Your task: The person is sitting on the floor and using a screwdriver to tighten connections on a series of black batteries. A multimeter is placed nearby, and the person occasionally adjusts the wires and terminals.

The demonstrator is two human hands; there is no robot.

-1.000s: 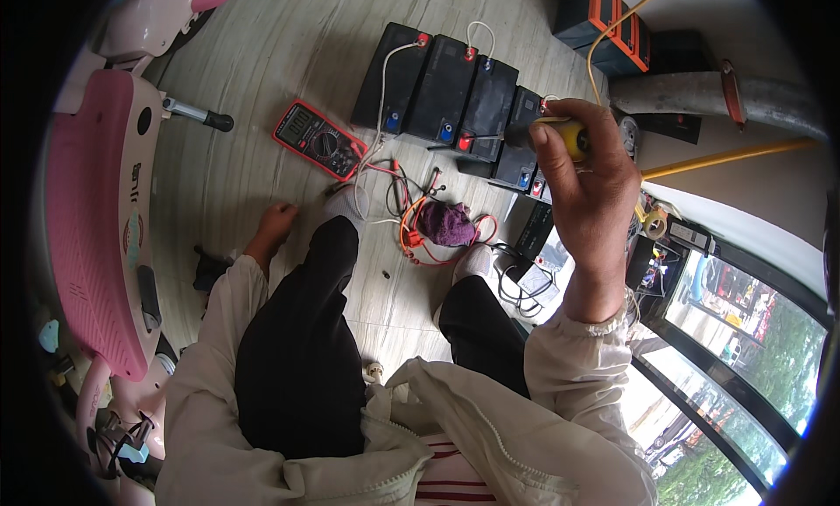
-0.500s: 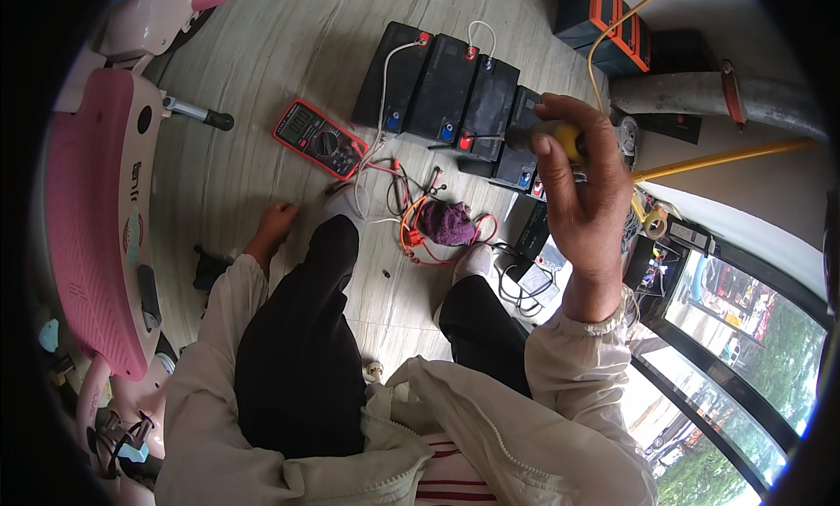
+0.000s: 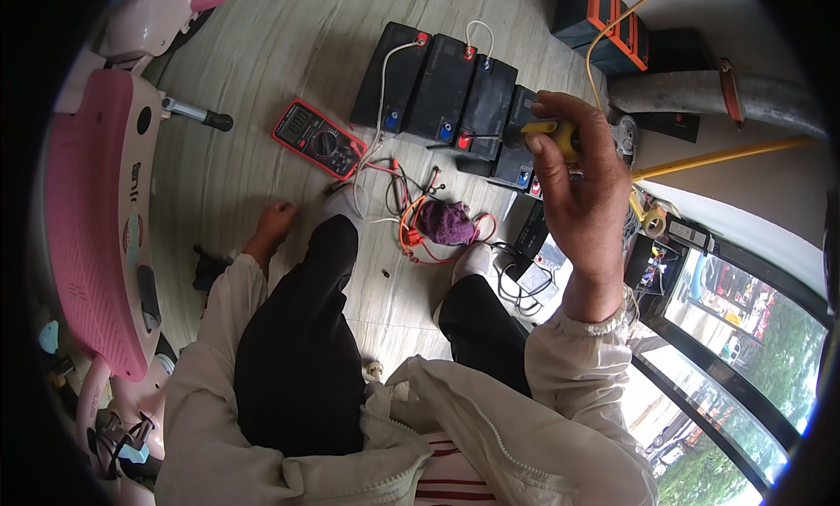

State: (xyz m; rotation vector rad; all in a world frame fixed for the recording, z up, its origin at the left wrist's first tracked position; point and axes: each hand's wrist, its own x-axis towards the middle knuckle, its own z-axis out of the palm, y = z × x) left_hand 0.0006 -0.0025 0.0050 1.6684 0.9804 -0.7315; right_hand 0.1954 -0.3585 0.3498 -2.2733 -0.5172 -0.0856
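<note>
Yellow-handled screwdriver with a black shaft (image 3: 525, 136) is raised above the row of black rectangular batteries (image 3: 455, 95), gripped in the right hand (image 3: 582, 187), fingers wrapped tight round the handle, shaft pointing left over the battery tops. Left hand (image 3: 273, 222) is curled into a loose fist, knuckles down on the pale plank floor (image 3: 262, 60) beside the left knee, holding nothing visible. Red digital multimeter (image 3: 318, 139) lies flat left of the batteries. Purple cloth wad (image 3: 444, 222) sits amid orange and red wires (image 3: 411, 235) between the feet. No open containers discernible.
</note>
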